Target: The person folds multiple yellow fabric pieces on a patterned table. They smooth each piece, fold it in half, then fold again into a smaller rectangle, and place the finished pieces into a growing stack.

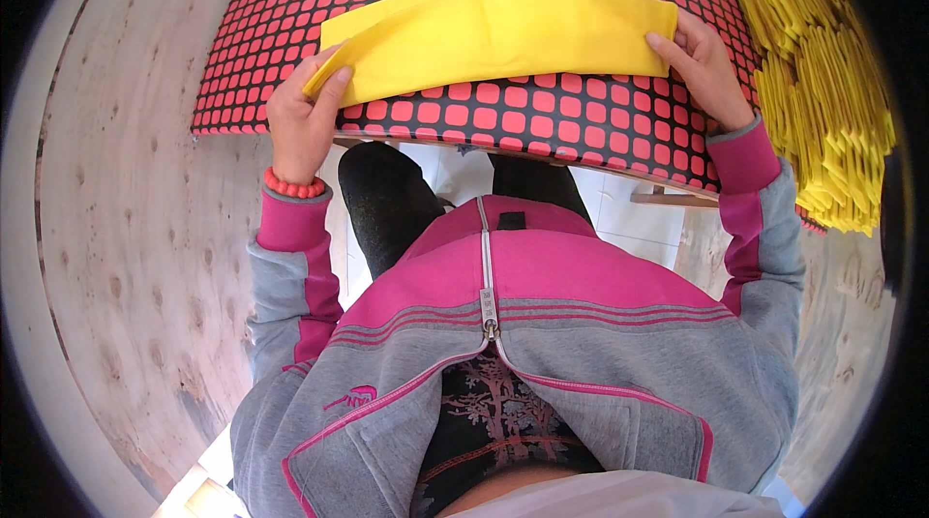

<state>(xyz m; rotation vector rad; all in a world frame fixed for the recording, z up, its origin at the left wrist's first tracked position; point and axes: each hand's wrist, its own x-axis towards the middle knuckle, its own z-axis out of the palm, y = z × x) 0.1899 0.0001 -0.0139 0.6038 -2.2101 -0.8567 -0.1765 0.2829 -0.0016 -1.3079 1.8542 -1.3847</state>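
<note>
A long folded strip of yellow cloth (503,34) stretches between my two hands, over the table with its red-and-black checked cover (513,117). My left hand (305,112) pinches its left end, thumb on top, where the folded layers stand a little apart. At the other end, my right hand (702,63) grips the cloth with the thumb on top and the fingers mostly hidden beneath it. The strip bows gently away from me in the middle. A red beaded bracelet (294,184) circles my left wrist.
Tall piles of folded yellow cloths (823,112) stand at the right, beside the table's right edge. A pale wooden board surface (126,179) lies to the left. My knees (387,199) are under the table's near edge, above a white tiled floor (634,223).
</note>
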